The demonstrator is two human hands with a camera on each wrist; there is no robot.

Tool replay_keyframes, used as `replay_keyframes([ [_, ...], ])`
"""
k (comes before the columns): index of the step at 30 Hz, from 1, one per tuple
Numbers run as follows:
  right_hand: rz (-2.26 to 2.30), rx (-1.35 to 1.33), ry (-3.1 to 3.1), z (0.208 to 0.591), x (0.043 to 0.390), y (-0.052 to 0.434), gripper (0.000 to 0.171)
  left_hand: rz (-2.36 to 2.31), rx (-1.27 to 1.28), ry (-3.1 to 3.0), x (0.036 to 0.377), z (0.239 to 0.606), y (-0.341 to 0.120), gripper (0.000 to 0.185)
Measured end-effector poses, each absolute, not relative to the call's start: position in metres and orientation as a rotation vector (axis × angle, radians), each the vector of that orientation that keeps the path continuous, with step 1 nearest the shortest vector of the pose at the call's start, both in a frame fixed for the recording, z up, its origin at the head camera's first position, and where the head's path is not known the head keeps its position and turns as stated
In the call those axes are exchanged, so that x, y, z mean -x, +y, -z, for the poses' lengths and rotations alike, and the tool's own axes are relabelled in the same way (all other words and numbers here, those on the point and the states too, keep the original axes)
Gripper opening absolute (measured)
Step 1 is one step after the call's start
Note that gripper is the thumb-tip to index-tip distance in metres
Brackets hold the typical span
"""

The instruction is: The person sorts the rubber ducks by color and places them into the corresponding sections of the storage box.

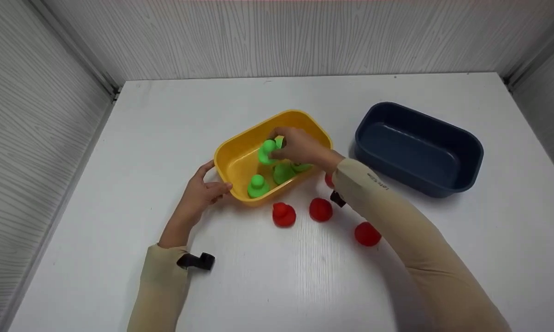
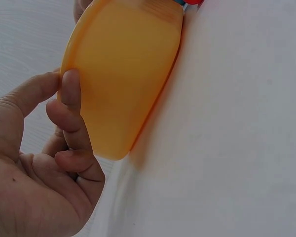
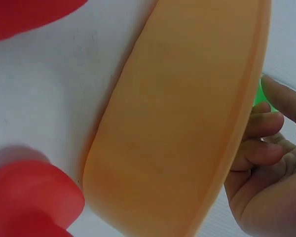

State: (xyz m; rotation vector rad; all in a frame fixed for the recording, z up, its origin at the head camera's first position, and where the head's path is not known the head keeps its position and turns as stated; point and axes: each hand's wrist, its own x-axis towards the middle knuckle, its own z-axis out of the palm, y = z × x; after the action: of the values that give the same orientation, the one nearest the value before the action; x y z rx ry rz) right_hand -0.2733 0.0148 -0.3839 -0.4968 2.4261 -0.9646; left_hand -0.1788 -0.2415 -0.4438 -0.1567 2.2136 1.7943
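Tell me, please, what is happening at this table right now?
A person is working with small toy figures and two tubs on a white table. The right hand holds a green figure over the yellow tub, where three more green ones already lie. The left hand grips the tub's near corner. Several red figures sit on the table just in front of the tub, and a dark blue tub stands empty to the right.
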Motion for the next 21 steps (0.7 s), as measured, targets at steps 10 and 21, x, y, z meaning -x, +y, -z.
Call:
replay_keyframes([
  [10,0.835,0.576,2.454,0.387,0.277,0.009,0.041,-1.793,0.160,2.208,0.177,0.442,-0.240,0.082],
  [21,0.765,0.601,2.434,0.398,0.277,-0.001,0.038,-1.785,0.182,2.219,0.178,0.444,-0.241,0.081],
])
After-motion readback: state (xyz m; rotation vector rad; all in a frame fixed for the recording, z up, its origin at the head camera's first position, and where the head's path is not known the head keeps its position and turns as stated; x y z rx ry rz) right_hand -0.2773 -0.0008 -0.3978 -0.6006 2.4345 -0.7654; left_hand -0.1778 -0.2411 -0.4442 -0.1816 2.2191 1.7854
